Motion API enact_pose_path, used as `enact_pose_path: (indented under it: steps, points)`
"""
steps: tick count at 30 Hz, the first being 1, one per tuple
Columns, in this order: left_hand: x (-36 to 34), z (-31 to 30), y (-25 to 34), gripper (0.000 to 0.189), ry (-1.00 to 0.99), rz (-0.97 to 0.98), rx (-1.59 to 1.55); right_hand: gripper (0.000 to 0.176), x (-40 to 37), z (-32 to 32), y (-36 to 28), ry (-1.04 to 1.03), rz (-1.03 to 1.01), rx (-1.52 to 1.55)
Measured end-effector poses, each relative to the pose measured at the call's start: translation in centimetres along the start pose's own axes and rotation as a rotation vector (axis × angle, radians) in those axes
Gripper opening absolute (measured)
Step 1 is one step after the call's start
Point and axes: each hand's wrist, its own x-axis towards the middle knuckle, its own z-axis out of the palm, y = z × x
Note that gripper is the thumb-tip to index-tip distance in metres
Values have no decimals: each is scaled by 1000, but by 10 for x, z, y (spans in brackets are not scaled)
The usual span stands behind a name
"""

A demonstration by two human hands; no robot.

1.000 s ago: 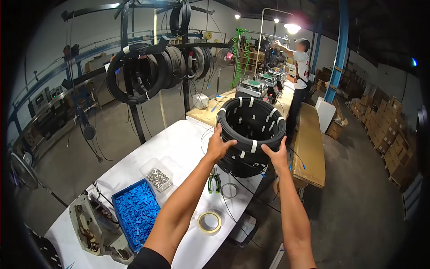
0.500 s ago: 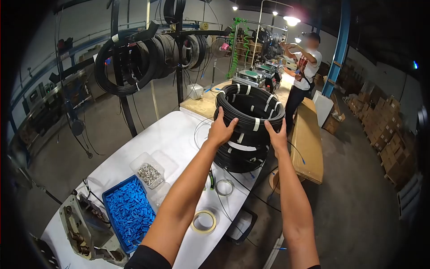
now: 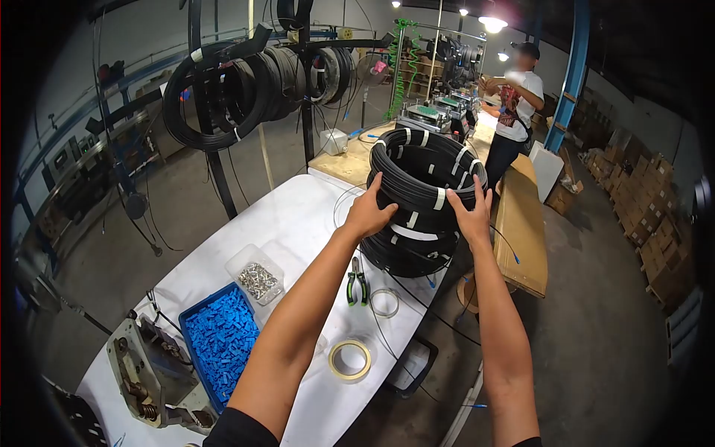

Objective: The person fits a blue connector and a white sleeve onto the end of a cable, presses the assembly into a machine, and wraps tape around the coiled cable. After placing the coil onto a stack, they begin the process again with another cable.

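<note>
A tall stack of black cable coils [image 3: 417, 195], bound with bands of white tape, stands at the far end of the white table. My left hand [image 3: 371, 214] grips the near left side of the upper coils, its thumb pointing inward. On the near right, my right hand [image 3: 472, 216] holds the same coils with its fingers spread up the outer side. Pliers [image 3: 357, 283] with green and black handles lie below the stack, beside a thin ring [image 3: 385, 303]. Nearer to me is a roll of tape [image 3: 350, 360].
A blue bin [image 3: 221, 339] of small blue pieces and a clear box [image 3: 259, 281] of metal parts sit left of my arms. A metal press [image 3: 153, 372] stands at the table's left end. More coils [image 3: 216, 97] hang on a rack; a person [image 3: 515, 100] stands behind.
The coil stack and my hands sit slightly higher and further right in view. The pliers now show fully beside my left forearm. The person behind has lowered their arms.
</note>
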Motion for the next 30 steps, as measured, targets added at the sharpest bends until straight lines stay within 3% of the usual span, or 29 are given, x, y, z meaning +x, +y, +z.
enact_pose_path:
  steps: [5,11,15,18,24,30]
  points:
    - [0,2,-11,87,79,76,-40,90,-3,4,-7,22,3,-26]
    - [-32,-21,-19,88,28,-43,-37,81,-28,10,-12,59,-18,-32]
    - [-76,-34,-39,88,105,-175,-154,65,-86,23,-22,223,-83,-7]
    - [-132,-48,-55,83,182,-249,-434,59,-141,40,-24,124,-89,68]
    - [-291,-91,-50,58,271,-259,-658,44,-268,74,-72,-279,0,275]
    - [-495,-148,-57,39,504,-399,-545,39,-403,106,-132,-633,-83,388]
